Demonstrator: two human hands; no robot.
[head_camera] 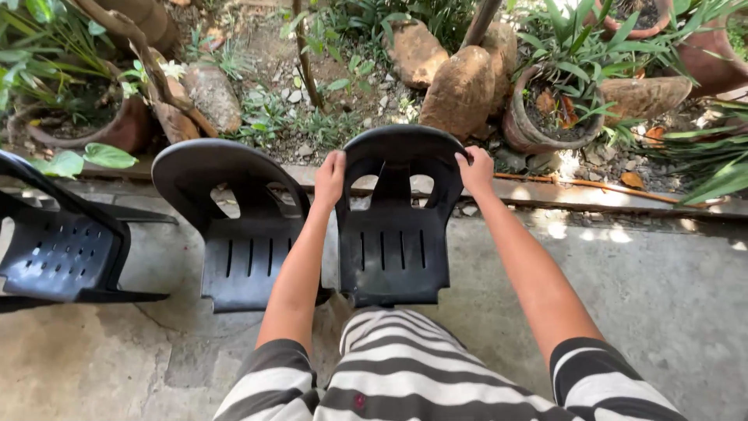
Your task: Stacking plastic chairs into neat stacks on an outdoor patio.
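Black plastic chair (393, 234), standing on the concrete floor (647, 296) directly in front of the person, is gripped at the top of its backrest by both hands. The left hand (329, 178) is closed over the left upper edge of the backrest, fingers curled over the rim and knuckles facing the camera. The right hand (476, 168) is closed in the same way over the right upper edge, with the fingers wrapped behind the rim. Both arms are held out nearly straight, and striped sleeves are seen at the bottom of the view. The chair's seat faces the person, and its back is turned toward the garden bed.

A second black chair (234, 226) of the same kind is set just beside it on the left, close to the left forearm but not touched by it. A third black chair (54, 242) is placed farther left, at the left edge of the view and partly cut off.

Beyond the floor's far edge, a clay pot (538, 125) with green plants, several large stones (460, 90) and leafy growth are seen in the soil.
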